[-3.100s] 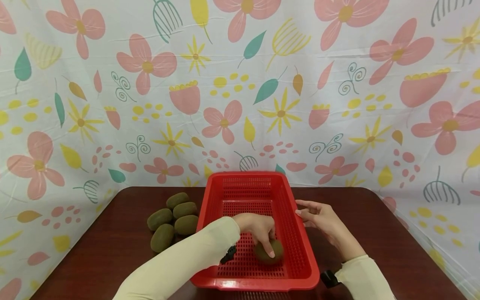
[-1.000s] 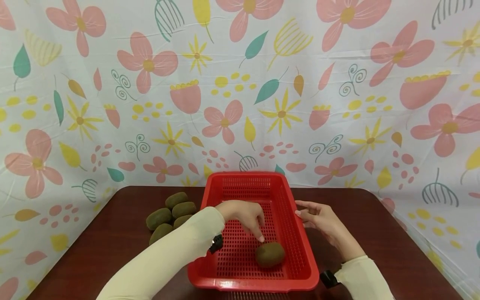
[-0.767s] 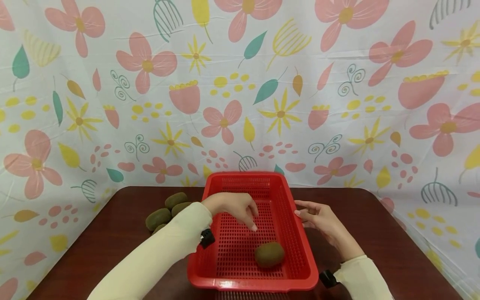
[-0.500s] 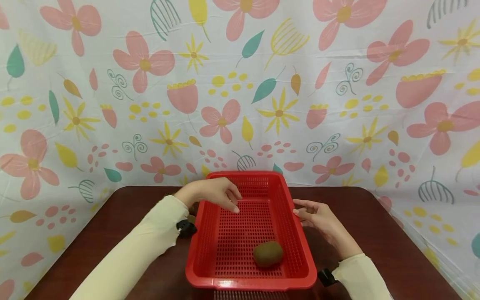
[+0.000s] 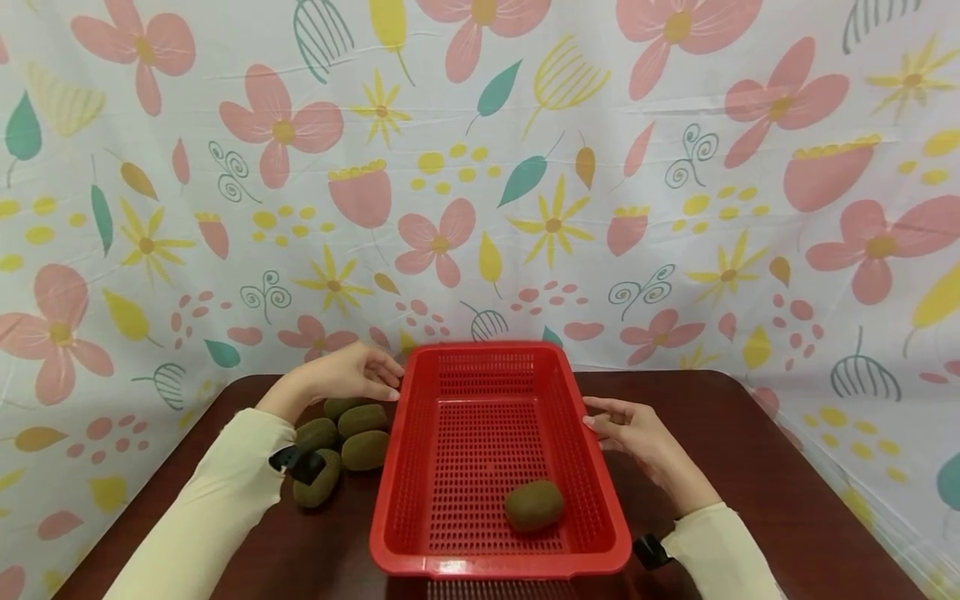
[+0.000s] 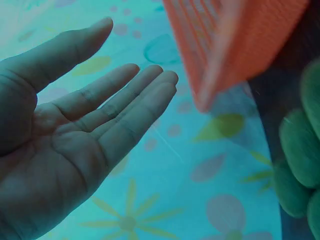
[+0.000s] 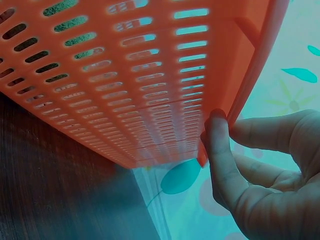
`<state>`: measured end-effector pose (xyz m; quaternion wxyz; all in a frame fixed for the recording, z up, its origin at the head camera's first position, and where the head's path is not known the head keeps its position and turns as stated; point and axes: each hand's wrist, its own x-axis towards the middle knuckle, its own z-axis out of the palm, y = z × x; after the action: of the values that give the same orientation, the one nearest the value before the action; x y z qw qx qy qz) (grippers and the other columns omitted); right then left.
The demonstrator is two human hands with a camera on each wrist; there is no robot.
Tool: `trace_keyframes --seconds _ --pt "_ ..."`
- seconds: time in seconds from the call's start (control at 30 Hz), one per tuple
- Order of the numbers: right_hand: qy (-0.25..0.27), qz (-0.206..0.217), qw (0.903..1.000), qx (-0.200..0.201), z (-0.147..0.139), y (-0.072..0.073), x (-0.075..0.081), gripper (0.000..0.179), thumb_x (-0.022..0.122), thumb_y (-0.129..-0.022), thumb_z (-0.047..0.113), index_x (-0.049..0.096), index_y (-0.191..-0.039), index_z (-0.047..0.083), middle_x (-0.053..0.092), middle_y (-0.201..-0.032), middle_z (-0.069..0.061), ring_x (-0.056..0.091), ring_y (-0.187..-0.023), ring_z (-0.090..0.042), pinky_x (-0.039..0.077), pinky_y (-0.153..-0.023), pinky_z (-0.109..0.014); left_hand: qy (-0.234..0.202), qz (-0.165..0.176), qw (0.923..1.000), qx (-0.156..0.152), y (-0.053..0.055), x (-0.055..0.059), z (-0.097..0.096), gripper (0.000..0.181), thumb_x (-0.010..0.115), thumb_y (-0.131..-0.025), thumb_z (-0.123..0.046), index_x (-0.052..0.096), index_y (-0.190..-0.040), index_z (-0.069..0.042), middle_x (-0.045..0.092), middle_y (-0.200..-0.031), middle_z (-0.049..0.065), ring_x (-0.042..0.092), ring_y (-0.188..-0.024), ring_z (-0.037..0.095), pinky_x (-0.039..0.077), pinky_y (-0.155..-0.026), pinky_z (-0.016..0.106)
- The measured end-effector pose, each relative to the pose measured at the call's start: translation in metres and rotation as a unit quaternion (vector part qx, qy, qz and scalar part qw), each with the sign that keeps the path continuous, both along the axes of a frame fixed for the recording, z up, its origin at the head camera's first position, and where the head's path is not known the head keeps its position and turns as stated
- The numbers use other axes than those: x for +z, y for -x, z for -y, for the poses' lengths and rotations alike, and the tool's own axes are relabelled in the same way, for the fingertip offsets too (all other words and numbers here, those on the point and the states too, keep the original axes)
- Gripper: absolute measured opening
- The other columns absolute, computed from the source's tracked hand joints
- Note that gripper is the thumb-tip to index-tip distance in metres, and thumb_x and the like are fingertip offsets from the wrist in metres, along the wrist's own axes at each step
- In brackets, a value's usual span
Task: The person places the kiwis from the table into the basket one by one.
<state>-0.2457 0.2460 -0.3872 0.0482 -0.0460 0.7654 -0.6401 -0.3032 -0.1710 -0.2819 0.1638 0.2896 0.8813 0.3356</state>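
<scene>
White floral cloth (image 5: 555,133), printed with pink blossoms, yellow stars and teal leaves, fills the back of my head feed. Before it I see a dark reddish-brown table (image 5: 735,433), its far corners rounded. On the table, near the centre of my view, stands a red basket (image 5: 502,568), upright, with slotted walls and a slotted floor.

Two cream sleeves (image 5: 210,500) come in from the lower left and lower right. Out of them reach the person's hands. I read the left hand (image 5: 347,372) as holding nothing: it hovers over the table, beside the basket's far left side, and my left wrist feed shows its fingers nearly straight and lying side by side, the thumb held well away from them. That feed also shows a gap between the fingertips and the basket. On the other side, the right hand (image 5: 630,429) pinches the basket's right rim; on my right wrist feed the thumb and a finger meet there, the other fingers bent behind.

One brown kiwi (image 5: 534,506) lies on the basket floor, toward the near right corner. I count five more kiwis (image 5: 362,419) clustered on the table left of the basket, the rearmost partly hidden by the left hand. Each wrist bears a small black device (image 5: 297,464).
</scene>
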Motion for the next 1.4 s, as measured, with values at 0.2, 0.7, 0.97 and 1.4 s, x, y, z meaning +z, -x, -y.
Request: trace_keyframes --seconds 0.2,0.7,0.97,1.4 --pt "0.000 0.005 1.0000 0.000 -0.002 0.001 -0.003 0.059 0.065 -0.093 0.017 0.041 -0.142 -0.006 0.067 -0.101 -0.012 0.068 -0.085 -0.021 0.056 -0.080 -0.039 0.024 -0.040 0.9986 0.024 0.001 -0.020 0.024 0.036 0.072 -0.086 -0.012 0.062 -0.113 0.010 0.068 -0.103 0.015 0.065 -0.099 0.030 0.054 -0.080 0.036" --pt "-0.001 0.005 1.0000 -0.008 -0.002 -0.001 -0.004 0.059 0.066 -0.093 0.017 0.042 -0.142 -0.006 0.067 -0.103 -0.013 0.067 -0.086 -0.019 0.056 -0.078 -0.035 0.106 -0.029 0.9882 0.107 -0.012 -0.052 0.068 0.035 0.075 -0.081 -0.009 0.063 -0.106 0.013 0.068 -0.089 0.010 0.064 -0.074 0.018 0.054 -0.066 0.035" --pt "-0.003 0.001 1.0000 -0.005 -0.001 0.001 -0.005 0.059 0.066 -0.093 0.017 0.042 -0.141 -0.006 0.067 -0.103 -0.014 0.068 -0.087 -0.021 0.056 -0.079 -0.037 0.137 -0.020 0.9761 0.167 -0.022 -0.072 0.076 0.020 0.078 -0.079 -0.009 0.063 -0.083 0.004 0.059 -0.074 0.008 0.057 -0.060 0.017 0.052 -0.057 0.032" --pt "-0.007 -0.002 1.0000 -0.005 -0.001 0.002 -0.003 0.058 0.065 -0.093 0.018 0.043 -0.141 -0.005 0.067 -0.103 -0.015 0.068 -0.087 -0.021 0.056 -0.079 -0.038 0.125 0.002 0.9704 0.206 -0.025 -0.090 0.079 0.025 0.081 -0.075 -0.009 0.059 -0.071 0.000 0.054 -0.062 0.004 0.055 -0.052 0.014 0.050 -0.052 0.029"
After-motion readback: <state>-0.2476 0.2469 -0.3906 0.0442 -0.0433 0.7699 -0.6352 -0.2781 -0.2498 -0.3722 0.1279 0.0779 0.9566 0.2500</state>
